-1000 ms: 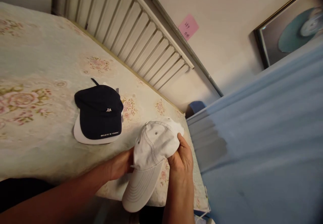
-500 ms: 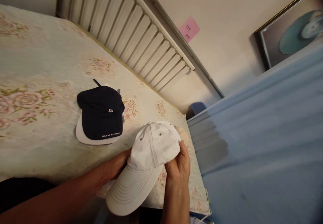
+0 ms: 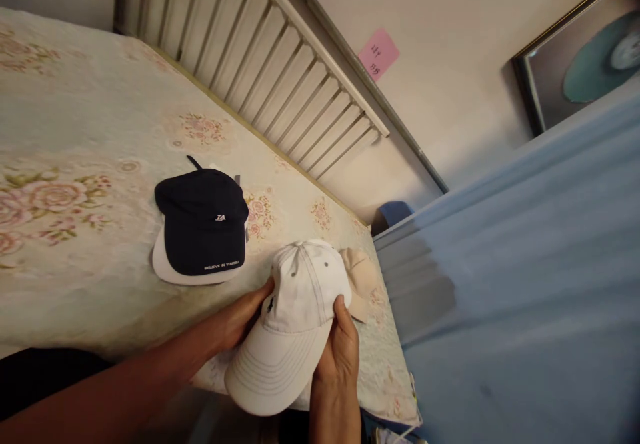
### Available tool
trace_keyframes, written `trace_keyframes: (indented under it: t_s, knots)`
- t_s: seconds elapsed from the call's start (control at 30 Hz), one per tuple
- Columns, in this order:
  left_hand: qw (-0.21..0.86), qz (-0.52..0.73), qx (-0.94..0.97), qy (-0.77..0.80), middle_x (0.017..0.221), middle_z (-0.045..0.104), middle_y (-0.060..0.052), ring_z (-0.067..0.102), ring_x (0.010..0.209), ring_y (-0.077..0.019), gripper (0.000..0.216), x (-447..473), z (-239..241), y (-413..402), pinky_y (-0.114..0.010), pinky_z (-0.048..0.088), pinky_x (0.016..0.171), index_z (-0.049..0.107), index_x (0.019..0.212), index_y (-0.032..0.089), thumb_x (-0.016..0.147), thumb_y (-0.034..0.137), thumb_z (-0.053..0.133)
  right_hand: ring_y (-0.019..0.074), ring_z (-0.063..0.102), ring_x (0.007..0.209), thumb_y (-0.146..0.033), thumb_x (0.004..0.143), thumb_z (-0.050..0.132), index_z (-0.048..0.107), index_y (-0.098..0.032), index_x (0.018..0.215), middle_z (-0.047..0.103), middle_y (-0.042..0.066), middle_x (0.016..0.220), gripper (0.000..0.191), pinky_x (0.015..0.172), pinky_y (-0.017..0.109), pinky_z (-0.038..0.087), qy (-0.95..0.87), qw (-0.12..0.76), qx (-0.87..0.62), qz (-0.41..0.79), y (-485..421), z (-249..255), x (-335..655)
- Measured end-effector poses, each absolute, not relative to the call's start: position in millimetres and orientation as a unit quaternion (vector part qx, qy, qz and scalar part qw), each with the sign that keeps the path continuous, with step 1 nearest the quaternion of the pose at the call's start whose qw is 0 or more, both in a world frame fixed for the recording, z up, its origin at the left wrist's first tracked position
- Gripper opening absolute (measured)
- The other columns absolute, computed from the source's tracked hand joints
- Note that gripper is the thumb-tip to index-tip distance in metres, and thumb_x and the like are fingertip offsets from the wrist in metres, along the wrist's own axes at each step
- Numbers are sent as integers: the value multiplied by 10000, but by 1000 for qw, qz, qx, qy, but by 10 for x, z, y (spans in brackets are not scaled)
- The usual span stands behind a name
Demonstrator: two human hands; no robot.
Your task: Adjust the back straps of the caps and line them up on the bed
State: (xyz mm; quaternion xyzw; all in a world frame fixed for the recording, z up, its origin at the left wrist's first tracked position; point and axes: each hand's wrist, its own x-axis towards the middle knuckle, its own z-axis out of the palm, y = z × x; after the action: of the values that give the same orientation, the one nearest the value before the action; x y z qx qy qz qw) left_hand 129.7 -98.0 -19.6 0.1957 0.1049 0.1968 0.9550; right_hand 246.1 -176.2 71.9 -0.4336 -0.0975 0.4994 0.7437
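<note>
A white baseball cap (image 3: pixel 305 284) is held between both hands above the near edge of the bed, its brim pointing down toward me. My left hand (image 3: pixel 253 311) grips its left side, the fingers mostly hidden behind the crown. On the right side my right hand (image 3: pixel 340 337) holds the cap, thumb on the outside and fingers underneath. A beige cap (image 3: pixel 357 281) lies on the bed just behind, partly covered by the white one. To the left rests a black cap (image 3: pixel 203 224) with small white lettering, stacked over a white-brimmed cap (image 3: pixel 167 267).
The caps lie on a bed with a floral cover (image 3: pixel 100 117). A metal-barred headboard (image 3: pixel 280 51) runs along the far side, with a pink note (image 3: pixel 379 54) on the wall above. Blue curtain (image 3: pixel 525 284) hangs at the right, below a framed picture (image 3: pixel 590 64).
The white cap has turned slightly and shifted right at its brim, showing a small dark mark on its left side. My right hand moved left and down, revealing more of the beige cap.
</note>
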Motion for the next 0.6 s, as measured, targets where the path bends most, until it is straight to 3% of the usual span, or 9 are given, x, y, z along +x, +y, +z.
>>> trace_keyframes:
  t_s: [0.27,0.5,0.6]
  knots:
    - [954,223,154,131,1005,751,-84,582,1163,-291,632,1333,-346,-926,-376,390,1030,633,1176,139,795,637,557,205,683,1041,-298,857,589,686,-148,1108,755,98,1023,307,1078,427,401,-103,727,-426,528,-1791,689,2572]
    - [951,210,133,183,844,757,-73,629,1074,-280,415,1332,-294,-906,-365,424,994,638,1081,102,841,435,578,193,675,1060,-428,866,530,715,-187,1021,768,64,977,341,1068,405,406,-114,738,-407,527,-1792,618,2652]
    - [951,186,130,212,819,756,-90,655,995,-288,369,1325,-277,-907,-373,449,960,650,1037,92,791,366,627,164,692,1008,-360,841,521,727,-212,920,779,27,892,266,1045,362,425,-110,758,-422,485,-1783,531,2684]
